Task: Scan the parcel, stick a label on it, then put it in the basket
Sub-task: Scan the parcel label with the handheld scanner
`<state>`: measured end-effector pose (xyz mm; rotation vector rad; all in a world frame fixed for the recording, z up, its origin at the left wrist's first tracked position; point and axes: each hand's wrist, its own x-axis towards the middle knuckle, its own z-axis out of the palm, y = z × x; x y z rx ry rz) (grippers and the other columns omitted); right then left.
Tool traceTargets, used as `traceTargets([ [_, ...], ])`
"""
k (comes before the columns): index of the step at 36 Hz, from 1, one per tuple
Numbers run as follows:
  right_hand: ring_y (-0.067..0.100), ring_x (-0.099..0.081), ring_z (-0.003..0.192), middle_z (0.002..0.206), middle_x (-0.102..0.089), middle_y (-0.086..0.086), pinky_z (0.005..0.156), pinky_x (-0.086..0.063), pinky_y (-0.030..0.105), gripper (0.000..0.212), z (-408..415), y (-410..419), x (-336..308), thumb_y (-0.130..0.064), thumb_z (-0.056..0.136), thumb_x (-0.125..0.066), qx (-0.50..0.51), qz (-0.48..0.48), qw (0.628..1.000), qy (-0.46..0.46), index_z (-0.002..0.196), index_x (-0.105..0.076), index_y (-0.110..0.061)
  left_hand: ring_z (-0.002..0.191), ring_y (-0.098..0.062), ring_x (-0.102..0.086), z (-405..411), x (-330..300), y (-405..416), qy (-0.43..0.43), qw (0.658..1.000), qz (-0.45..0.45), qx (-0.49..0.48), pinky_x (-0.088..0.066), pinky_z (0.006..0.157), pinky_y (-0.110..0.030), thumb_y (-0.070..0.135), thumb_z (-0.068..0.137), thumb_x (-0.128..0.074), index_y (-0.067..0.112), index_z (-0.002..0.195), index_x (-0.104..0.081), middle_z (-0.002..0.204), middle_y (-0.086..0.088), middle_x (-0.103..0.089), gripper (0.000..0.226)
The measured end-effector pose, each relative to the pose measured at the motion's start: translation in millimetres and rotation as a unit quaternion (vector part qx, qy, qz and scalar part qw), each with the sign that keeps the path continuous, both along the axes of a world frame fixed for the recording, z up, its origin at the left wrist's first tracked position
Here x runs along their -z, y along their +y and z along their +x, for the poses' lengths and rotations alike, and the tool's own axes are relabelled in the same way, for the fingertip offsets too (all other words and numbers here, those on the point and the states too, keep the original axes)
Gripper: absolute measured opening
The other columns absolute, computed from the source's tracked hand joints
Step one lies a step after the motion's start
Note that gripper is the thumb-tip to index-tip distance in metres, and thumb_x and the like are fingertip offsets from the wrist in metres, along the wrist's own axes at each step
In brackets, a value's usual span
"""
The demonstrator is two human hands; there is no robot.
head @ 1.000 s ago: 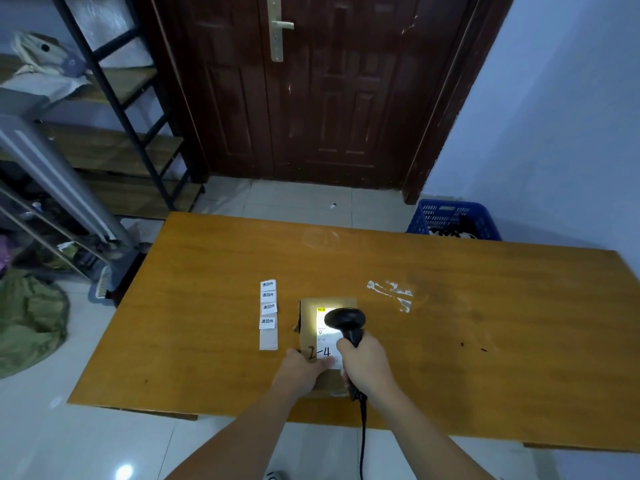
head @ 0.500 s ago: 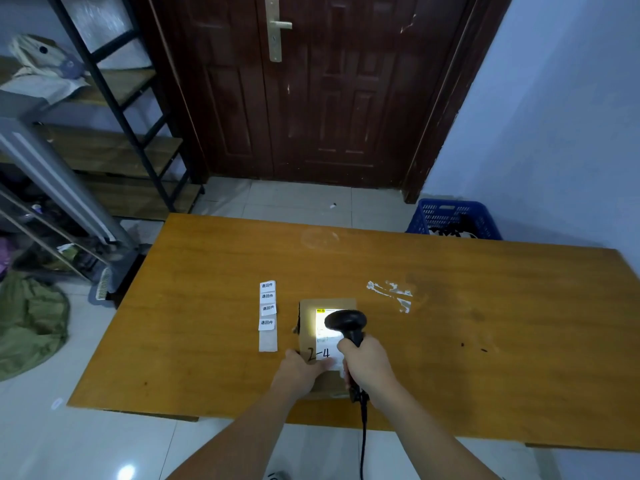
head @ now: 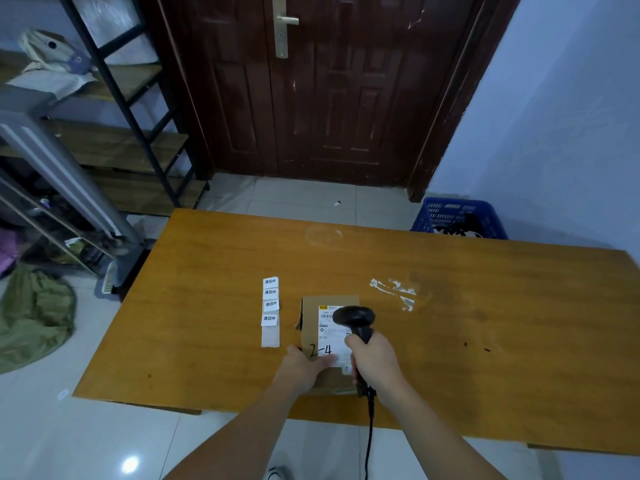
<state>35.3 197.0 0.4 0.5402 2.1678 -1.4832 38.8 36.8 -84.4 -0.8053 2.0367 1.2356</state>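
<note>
A small brown cardboard parcel [head: 311, 323] lies flat near the front of the wooden table [head: 485, 323], with a white shipping label and "2-4" handwritten on it. My left hand [head: 303, 370] presses on its near left corner. My right hand [head: 375, 362] grips a black corded barcode scanner [head: 355, 318], whose head hovers over the parcel's barcode. A strip of white stickers [head: 270, 308] lies just left of the parcel. The blue plastic basket [head: 457, 216] stands on the floor beyond the table's far right edge.
White tape scraps [head: 394, 291] are stuck to the table right of the parcel. A dark wooden door [head: 329, 88] faces me. Metal shelving [head: 114, 109] and a green bag [head: 31, 313] occupy the left side. The scanner's cable hangs down off the front edge.
The scanner's bright light on the shipping label has gone out. Both hands and the parcel stay almost where they were.
</note>
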Motion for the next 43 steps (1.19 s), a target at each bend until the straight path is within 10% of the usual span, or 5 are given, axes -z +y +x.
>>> traceTargets([
  [10,0.017,-0.059,0.045,0.066,-0.063,0.009,0.047,-0.047,0.028,0.012,3,75,36,-0.024,0.099,-0.059,0.071,0.086,0.994,-0.019,0.098,-0.059,-0.012,0.122,-0.028,-0.061,2,1,2,0.038,0.999,0.003,0.003,-0.056,0.100,-0.047,0.055,0.081,-0.080,0.014,0.137,-0.045,0.138,-0.007,-0.061,0.077],
  [43,0.030,-0.073,0.080,0.098,-0.075,0.018,0.074,-0.057,0.041,0.034,12,122,113,-0.036,0.100,-0.063,0.050,0.133,0.982,-0.122,0.113,-0.063,-0.004,0.113,-0.022,-0.061,9,-1,4,0.072,0.997,0.003,-0.006,-0.055,0.091,-0.037,0.049,0.084,-0.080,0.016,0.140,-0.048,0.138,-0.004,-0.062,0.072],
])
